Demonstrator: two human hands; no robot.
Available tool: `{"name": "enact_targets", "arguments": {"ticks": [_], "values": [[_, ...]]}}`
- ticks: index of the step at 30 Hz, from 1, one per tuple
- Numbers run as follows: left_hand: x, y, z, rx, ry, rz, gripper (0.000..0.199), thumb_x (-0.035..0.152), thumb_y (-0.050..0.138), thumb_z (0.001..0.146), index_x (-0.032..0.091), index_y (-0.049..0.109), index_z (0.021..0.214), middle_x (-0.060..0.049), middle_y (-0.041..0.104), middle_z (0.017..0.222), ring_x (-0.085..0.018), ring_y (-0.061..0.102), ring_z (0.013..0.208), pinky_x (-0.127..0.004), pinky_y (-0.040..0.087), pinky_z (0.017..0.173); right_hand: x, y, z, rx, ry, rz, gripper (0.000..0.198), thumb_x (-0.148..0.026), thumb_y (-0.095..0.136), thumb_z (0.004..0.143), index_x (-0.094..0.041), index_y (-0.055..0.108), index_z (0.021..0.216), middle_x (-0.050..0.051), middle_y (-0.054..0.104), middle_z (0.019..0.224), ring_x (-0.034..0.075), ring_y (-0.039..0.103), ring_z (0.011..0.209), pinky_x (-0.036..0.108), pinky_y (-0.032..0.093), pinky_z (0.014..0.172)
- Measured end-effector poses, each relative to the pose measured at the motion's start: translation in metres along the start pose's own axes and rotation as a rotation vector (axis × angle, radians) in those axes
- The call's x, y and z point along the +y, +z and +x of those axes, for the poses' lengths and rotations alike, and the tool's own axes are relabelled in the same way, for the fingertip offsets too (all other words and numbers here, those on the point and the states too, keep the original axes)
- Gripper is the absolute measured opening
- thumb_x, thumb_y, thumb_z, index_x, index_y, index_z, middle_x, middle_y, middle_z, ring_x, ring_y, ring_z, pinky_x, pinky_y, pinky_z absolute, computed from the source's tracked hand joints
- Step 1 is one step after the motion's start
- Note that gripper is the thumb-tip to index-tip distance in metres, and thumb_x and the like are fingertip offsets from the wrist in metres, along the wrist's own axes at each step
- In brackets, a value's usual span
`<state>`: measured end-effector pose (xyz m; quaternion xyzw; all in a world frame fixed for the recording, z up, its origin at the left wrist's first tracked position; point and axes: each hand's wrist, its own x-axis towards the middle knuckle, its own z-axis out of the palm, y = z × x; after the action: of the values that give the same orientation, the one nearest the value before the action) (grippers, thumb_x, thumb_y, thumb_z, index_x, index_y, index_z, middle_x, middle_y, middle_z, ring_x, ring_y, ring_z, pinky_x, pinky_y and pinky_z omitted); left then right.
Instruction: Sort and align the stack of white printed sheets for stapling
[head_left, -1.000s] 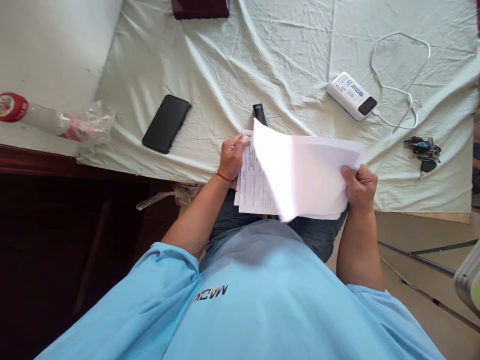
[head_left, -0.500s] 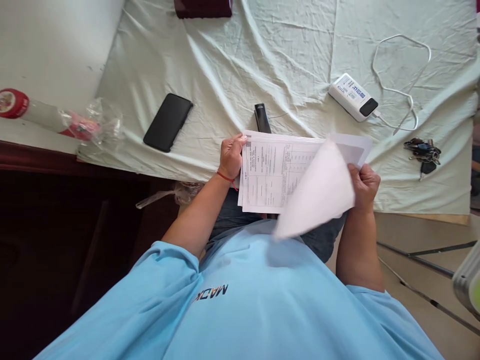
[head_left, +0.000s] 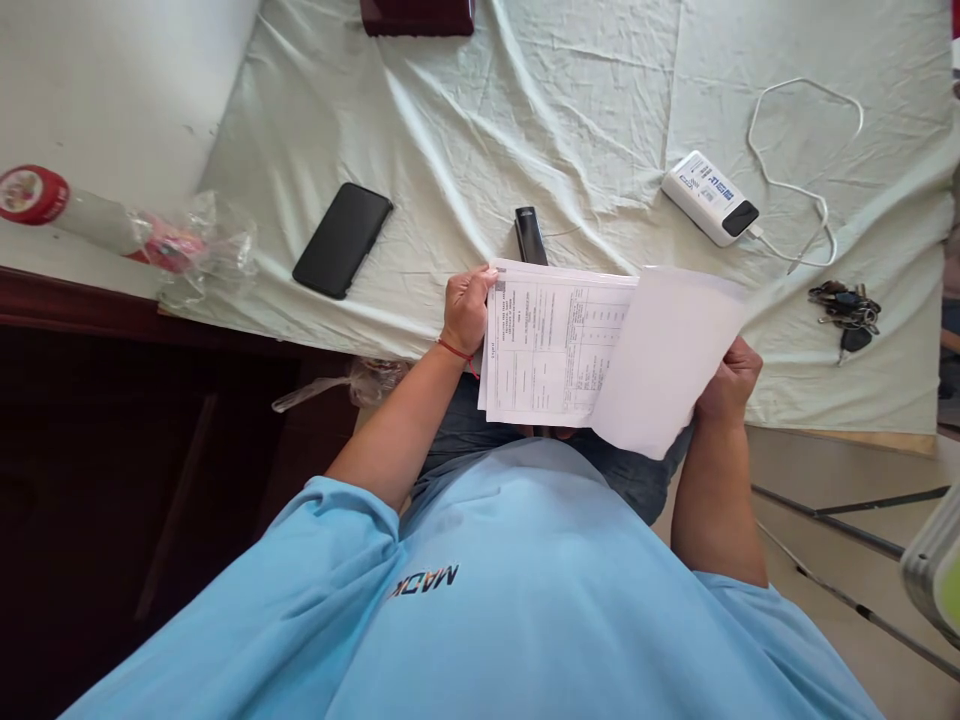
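Note:
Printed sheets of paper [head_left: 551,345] are held over my lap at the table's front edge. My left hand [head_left: 466,308] pinches their left edge, thumb on top near the upper corner. At the right side my right hand [head_left: 729,382] is closed on the papers, its fingertips partly hidden. A turned-over sheet [head_left: 664,355], blank side up, curves over the right part of the stack and hides the print beneath. Just beyond the papers lies a black stapler-like object [head_left: 530,235], its near end covered by them.
On the pale green tablecloth [head_left: 592,130] lie a black phone [head_left: 343,240], a white power bank [head_left: 710,198] with a white cable [head_left: 795,185], and keys [head_left: 847,312]. A red-capped bottle [head_left: 97,220] in plastic is at left. A dark red box [head_left: 418,15] stands at the back.
The lifted sheet has swung from a blurred, pointed fold to lying broader and flatter over the right of the stack. My right hand stays at the right edge; my left hand has hardly moved.

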<state>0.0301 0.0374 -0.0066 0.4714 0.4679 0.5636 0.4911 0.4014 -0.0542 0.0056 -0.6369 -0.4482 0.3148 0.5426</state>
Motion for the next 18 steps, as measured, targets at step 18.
{"name": "enact_targets", "arguments": {"ticks": [18], "values": [[-0.001, 0.0, -0.001, 0.083, 0.003, 0.012, 0.059, 0.046, 0.07, 0.101, 0.023, 0.034, 0.06, 0.003, 0.03, 0.061, -0.013, 0.032, 0.057, -0.03, 0.029, 0.056, 0.005, 0.005, 0.001, 0.128, -0.112, 0.043, 0.024, -0.029, 0.086, 0.07, -0.018, 0.082, 0.09, 0.003, 0.079, 0.091, 0.019, 0.067, 0.085, 0.037, 0.057, 0.086]]}}
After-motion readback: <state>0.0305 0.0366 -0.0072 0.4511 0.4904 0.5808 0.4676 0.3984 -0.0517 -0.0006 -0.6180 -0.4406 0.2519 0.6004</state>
